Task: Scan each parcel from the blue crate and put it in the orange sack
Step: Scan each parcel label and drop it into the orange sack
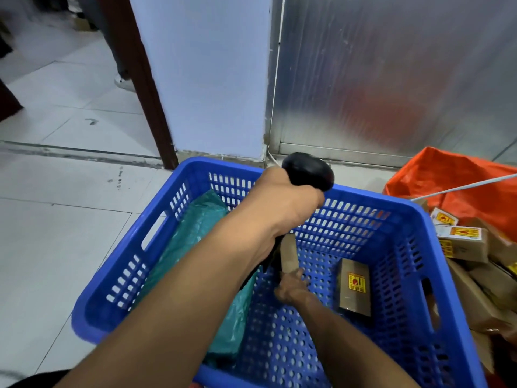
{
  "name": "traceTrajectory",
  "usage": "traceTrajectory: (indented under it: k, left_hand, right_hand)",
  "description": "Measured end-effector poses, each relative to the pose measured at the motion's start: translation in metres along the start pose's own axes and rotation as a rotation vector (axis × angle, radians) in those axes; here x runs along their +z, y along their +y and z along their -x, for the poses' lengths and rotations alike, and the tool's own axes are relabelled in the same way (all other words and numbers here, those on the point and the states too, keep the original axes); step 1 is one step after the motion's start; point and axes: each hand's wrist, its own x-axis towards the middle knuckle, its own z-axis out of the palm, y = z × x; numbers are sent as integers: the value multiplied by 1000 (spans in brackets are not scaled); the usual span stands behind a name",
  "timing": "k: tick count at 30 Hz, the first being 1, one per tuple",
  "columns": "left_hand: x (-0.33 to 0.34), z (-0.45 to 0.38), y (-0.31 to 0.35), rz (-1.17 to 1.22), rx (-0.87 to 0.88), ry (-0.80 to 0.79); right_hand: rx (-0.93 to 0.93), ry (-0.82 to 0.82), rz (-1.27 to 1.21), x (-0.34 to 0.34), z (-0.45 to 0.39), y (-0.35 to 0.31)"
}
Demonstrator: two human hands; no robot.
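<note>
The blue crate [402, 242] fills the lower middle of the head view. My left hand [285, 203] is raised over it, shut on a black handheld scanner [307, 170]. Down inside the crate my right hand [292, 287] grips a narrow brown cardboard parcel [289, 254] standing on end. A second brown parcel [354, 288] with a yellow and red sticker lies flat on the crate floor to the right. A teal plastic mailer [193, 242] leans against the crate's left wall. The orange sack [453, 186] stands open at the right, with several brown boxes [464, 243] in it.
A pale blue pillar [207, 79] and a metal panel wall [391, 79] rise just behind the crate. White tiled floor [56, 219] spreads to the left. A white cord [461, 187] crosses the sack's mouth. A dark wooden door frame [140, 79] stands at the back left.
</note>
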Motion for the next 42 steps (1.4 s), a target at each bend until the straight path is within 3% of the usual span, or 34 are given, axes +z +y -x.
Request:
traceTrajectory:
  k: [6, 18, 24, 28, 32, 34, 38, 42]
  left_hand:
    - [2, 2, 2, 32, -9, -8]
    - [-3, 10, 12, 53, 10, 30]
    - [-2, 17, 17, 40, 8, 24]
    - [-3, 21, 18, 26, 6, 15]
    - [-4, 23, 19, 22, 18, 28]
    - [-3, 23, 19, 15, 27, 38]
    - [1, 23, 17, 3, 35, 16]
    - [5, 21, 11, -11, 52, 8]
  right_hand:
    - [-15, -6, -181, 2, -5, 3]
    - [-99, 493, -249, -19, 38, 37]
    - [-114, 773, -134, -30, 55, 58]
    - [-107, 842, -204, -42, 72, 55]
    - [-156, 747, -357, -64, 92, 55]
    - [-137, 626, -571, -80, 101, 55]
    - [-117, 227, -1233, -107, 111, 59]
    - [-56, -136, -1365, -137, 131, 66]
